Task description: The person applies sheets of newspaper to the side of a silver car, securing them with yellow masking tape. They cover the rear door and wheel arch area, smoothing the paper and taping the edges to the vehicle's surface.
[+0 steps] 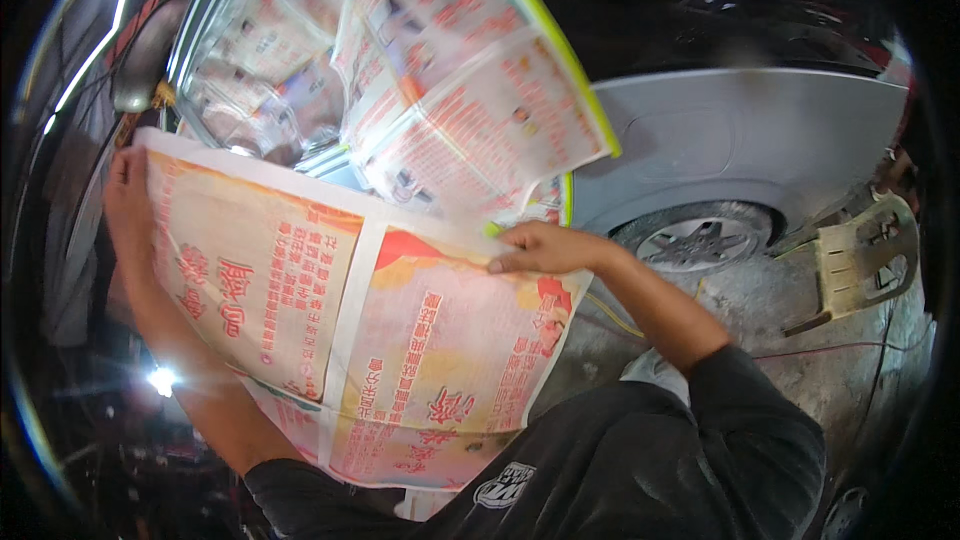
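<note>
A wide printed newspaper sheet (pixel 345 315) hangs spread open in front of my chest, bearing red and orange print. My left hand (pixel 126 184) grips its upper left corner. Near the upper right edge, my right hand (pixel 544 247) pinches the sheet between thumb and fingers. A short bit of yellow-green masking tape (pixel 493 229) shows at those fingertips. Just beyond, more newspaper (pixel 465 82) covers a car body part, with a long yellow-green tape strip (pixel 566 45) along its right edge. What lies behind the held sheet is hidden.
To the right stands a grey car body panel (pixel 675 127) above a wheel (pixel 697 240). A plastic chair (pixel 862 262) is on the concrete floor (pixel 787 390), where a red cable (pixel 825 349) and a yellow hose (pixel 615 315) run. A bright lamp (pixel 161 381) glares at lower left.
</note>
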`<state>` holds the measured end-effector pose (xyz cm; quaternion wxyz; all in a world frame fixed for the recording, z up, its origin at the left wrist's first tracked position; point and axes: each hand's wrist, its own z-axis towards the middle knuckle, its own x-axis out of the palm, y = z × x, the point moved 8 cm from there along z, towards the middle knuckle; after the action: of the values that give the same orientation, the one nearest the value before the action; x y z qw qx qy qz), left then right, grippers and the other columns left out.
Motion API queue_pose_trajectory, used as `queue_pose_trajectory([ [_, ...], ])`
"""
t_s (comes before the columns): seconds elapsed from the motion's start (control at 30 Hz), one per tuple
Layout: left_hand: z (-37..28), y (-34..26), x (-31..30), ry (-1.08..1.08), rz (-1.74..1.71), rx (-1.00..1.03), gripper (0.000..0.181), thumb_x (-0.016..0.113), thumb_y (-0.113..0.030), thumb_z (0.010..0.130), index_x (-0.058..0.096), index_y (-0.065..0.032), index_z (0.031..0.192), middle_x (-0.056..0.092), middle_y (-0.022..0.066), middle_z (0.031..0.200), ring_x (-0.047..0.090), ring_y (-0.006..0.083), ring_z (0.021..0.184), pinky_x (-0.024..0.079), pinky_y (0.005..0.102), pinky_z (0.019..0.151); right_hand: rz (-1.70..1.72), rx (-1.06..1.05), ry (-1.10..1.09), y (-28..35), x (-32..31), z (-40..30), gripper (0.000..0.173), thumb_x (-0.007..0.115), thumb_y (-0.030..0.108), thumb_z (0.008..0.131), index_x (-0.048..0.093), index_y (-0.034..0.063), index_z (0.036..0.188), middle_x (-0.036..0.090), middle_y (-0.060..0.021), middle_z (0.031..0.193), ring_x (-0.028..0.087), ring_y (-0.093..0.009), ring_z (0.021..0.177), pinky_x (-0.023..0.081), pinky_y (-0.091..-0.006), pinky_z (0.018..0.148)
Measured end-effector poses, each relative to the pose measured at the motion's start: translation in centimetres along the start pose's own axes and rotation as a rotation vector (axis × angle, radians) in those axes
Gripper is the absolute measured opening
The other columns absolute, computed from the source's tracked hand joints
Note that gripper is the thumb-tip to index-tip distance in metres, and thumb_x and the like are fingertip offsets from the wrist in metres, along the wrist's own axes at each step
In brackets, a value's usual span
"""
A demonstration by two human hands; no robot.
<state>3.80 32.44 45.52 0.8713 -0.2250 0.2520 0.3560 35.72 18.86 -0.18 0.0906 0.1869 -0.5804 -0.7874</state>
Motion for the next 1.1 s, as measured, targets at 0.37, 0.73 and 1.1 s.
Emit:
queue_pose_trajectory([
  [0.37,7.1,-20.8,31.4,-0.63,0.102,0.308,0.016,0.062,-0.022,0.094,0.071,-0.0087,0.094,0.069,0.012,0.099,0.061,0.0311,0.103,0.042,0.0478,0.096,0.011,0.401,-0.66,-3.2,-17.1,-20.3,0.035,0.062,0.036,0.104,0.068,0.0015,0.101,0.052,0.002,0.07,0.047,-0.008,0.067,0.041,-0.0297,0.059],
  [0.73,11.6,-36.7,44.2,-0.709,-0.21,0.536,0.009,0.067,-0.017,0.094,0.067,-0.0083,0.096,0.055,0.0109,0.121,0.049,0.0323,0.121,0.033,0.0515,0.112,-0.247,0.466,-1.115,-10.2,-28.0,-30.4,0.032,0.059,0.028,0.103,0.066,-0.0026,0.097,0.063,-0.0072,0.078,0.06,-0.017,0.07,0.049,-0.0346,0.065],
  [1.1,10.4,-37.2,46.0,-0.695,-0.315,0.521,0.012,0.069,-0.013,0.086,0.067,-0.0124,0.098,0.053,0.0085,0.127,0.046,0.0336,0.12,0.036,0.0499,0.103,-0.078,0.521,-1.38,-20.0,-32.2,-35.4,0.025,0.06,0.023,0.103,0.064,-0.0015,0.103,0.068,-0.0078,0.086,0.07,-0.017,0.073,0.052,-0.0305,0.058],
])
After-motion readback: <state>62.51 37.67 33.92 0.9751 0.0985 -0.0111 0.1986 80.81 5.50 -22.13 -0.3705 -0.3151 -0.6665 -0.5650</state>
